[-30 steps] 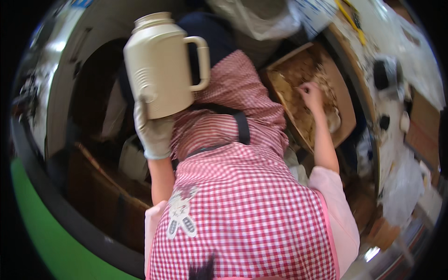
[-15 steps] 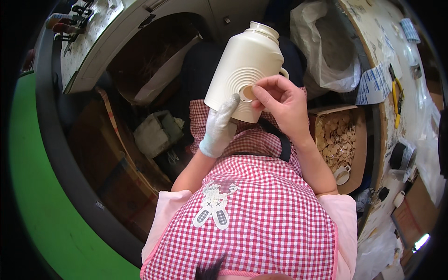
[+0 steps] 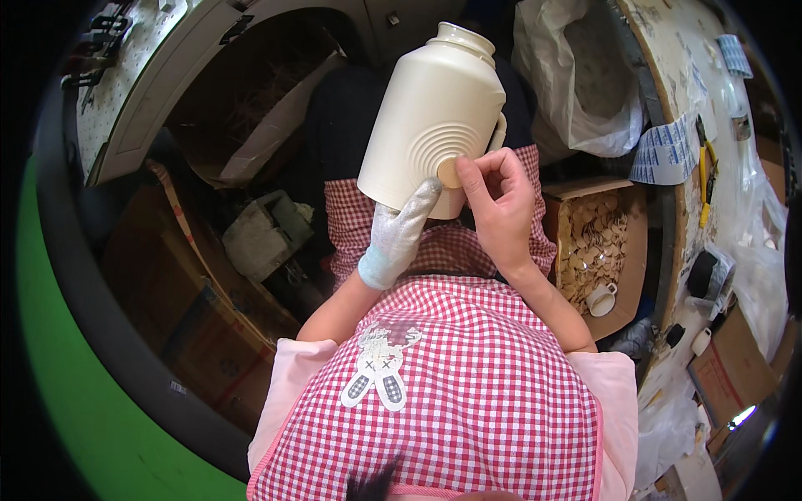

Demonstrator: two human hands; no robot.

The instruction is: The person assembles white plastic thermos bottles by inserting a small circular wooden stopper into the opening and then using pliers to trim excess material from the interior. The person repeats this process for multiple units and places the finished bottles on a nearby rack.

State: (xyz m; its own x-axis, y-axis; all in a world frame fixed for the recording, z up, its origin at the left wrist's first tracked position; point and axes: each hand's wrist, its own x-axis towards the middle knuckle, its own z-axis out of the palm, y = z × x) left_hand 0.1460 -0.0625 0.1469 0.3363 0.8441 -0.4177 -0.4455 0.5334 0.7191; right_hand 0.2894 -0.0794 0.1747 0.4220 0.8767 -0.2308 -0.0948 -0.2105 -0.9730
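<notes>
A cream vacuum-jug shell [image 3: 430, 104] with a narrow neck and a side handle lies tilted over my lap, neck pointing away. My left hand [image 3: 395, 238], in a pale glove, grips its lower rim, with the thumb on the outside and the other fingers hidden inside or behind. A thin tan disc [image 3: 449, 174] covers the centre of the concentric rings on the shell's side. My bare right hand [image 3: 505, 204] is closed, its thumb and forefinger pinching the disc's right edge.
On the right stands a cardboard box [image 3: 628, 288] of loose tan discs, with a small white cup-like part [image 3: 600, 299] among them. A white plastic bag [image 3: 539, 83] hangs beyond it. Yellow-handled pliers [image 3: 708, 179] lie on the right bench. Cardboard [image 3: 180, 334] stands on the left.
The disc has gone from being held at an angle over the ringed opening to lying across it. The shell has shifted slightly up and left in view.
</notes>
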